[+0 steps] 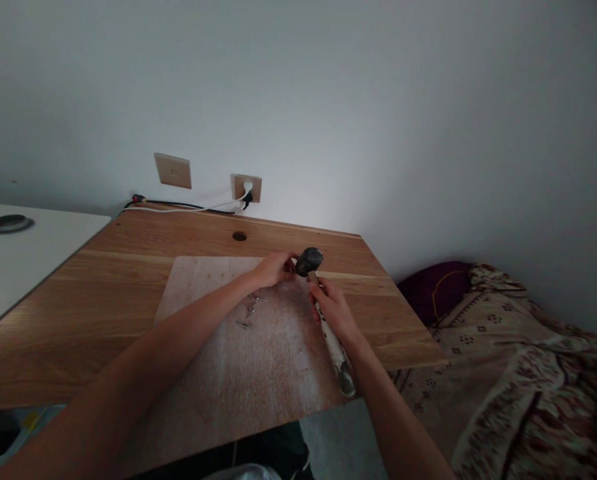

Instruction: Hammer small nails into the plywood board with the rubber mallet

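Note:
My right hand (pixel 334 308) is wrapped round the pale handle of a hammer (pixel 309 261), high up near its dark metal head. The head hovers over the far edge of a thin pale board (pixel 238 373) lying on a wooden desk (pixel 103 293). My left hand (pixel 274 269) rests on the board just left of the hammer head, its fingers pinched together; what they hold is too small to make out. Several loose nails (pixel 248 313) lie on the board under my left forearm.
A round cable hole (pixel 239 236) sits near the desk's back edge. Wall sockets (pixel 246 188) with white and black cables are behind it. A white table (pixel 23 247) with a round dark object adjoins on the left. A patterned blanket (pixel 518 360) lies on the right.

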`<state>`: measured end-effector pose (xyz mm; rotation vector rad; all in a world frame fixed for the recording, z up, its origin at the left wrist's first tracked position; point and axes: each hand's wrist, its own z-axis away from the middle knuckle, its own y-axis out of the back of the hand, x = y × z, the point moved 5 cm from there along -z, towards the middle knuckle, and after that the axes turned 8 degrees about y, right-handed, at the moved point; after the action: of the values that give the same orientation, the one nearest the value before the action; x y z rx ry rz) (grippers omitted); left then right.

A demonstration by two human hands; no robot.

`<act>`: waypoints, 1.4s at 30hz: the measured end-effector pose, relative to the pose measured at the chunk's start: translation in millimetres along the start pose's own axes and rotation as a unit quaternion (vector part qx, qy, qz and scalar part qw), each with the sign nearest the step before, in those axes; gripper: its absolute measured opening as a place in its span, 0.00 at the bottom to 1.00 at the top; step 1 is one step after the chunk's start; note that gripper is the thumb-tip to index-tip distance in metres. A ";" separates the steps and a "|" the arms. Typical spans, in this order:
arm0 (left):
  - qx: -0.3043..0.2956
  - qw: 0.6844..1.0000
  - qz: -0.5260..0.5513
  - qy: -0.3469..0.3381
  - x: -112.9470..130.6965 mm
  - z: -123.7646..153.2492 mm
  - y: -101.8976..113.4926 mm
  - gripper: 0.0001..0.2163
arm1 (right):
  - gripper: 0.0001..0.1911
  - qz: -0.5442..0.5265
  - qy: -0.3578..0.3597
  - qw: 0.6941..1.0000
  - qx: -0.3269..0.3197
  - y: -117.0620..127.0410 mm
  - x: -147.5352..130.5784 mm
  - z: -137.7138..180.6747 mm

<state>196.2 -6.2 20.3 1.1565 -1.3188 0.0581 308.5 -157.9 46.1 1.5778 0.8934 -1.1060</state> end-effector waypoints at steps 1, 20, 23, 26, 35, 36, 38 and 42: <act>-0.003 1.000 0.002 0.003 0.8 -0.4 0.7 0.23 | 0.19 0.001 0.000 1.000 -0.004 -0.3 -0.2 0.5; -0.182 0.971 -0.145 -0.052 31.1 64.4 51.8 0.06 | 0.23 -0.066 -0.047 0.996 0.044 6.9 28.8 9.1; -0.114 0.988 -0.100 -0.044 25.2 44.6 54.0 0.08 | 0.23 -0.058 -0.051 0.996 0.043 7.4 28.6 9.8; -0.076 0.988 -0.125 -0.049 19.0 30.4 49.8 0.07 | 0.23 -0.054 -0.059 0.996 0.044 7.4 29.0 10.4; -0.056 0.964 -0.239 -0.104 22.0 23.3 39.2 0.08 | 0.21 -0.049 -0.051 0.997 0.042 7.8 27.7 11.6; -0.058 0.964 -0.237 -0.108 23.6 22.6 39.0 0.08 | 0.21 -0.050 -0.051 0.997 0.042 7.8 28.0 11.6; -0.062 0.964 -0.234 -0.109 25.7 20.3 38.1 0.08 | 0.22 -0.054 -0.049 0.996 0.043 7.6 28.3 11.6; -0.065 0.975 -0.189 -0.096 21.0 17.3 33.0 0.08 | 0.22 -0.063 -0.044 0.996 0.044 6.5 29.3 10.9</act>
<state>170.4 -13.5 53.6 1.3053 -1.2279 -0.4207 321.1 -169.1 19.1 1.5488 0.9047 -1.3098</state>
